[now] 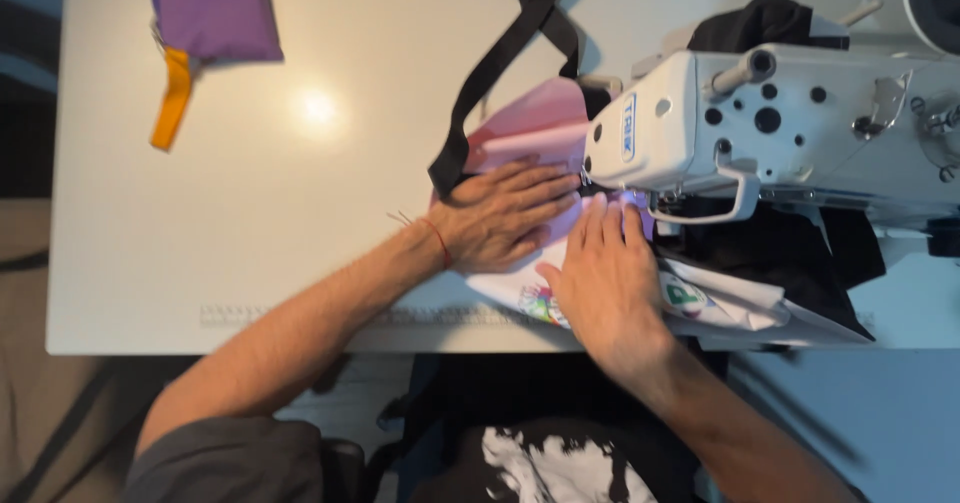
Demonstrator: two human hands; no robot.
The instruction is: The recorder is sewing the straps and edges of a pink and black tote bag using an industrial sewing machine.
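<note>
Dark clothing with a white print [560, 468] filled the near edge at six o'clock, where the person sat against the white surface [250, 243]. Both forearms reached forward to a pink and white piece of fabric [530, 128] lying beside the sewing machine [790, 123], which stood at two o'clock. Left hand [500, 218], a red thread around its wrist, lay flat with fingers spread on the fabric, its grip released, pressing rather than clasping. Right hand [605, 278] rested just beside it at four o'clock of the left, palm down and unclenched, fingertips reaching under the machine's head where a small light glowed. Printed white cloth [720, 303] and black cloth [790, 253] bunched beneath the machine at the right hand's three o'clock. A black strap [500, 63] looped away from the fabric toward twelve o'clock. A purple pouch [215, 8] with an orange tab [172, 98] lay well apart at ten o'clock.
</note>
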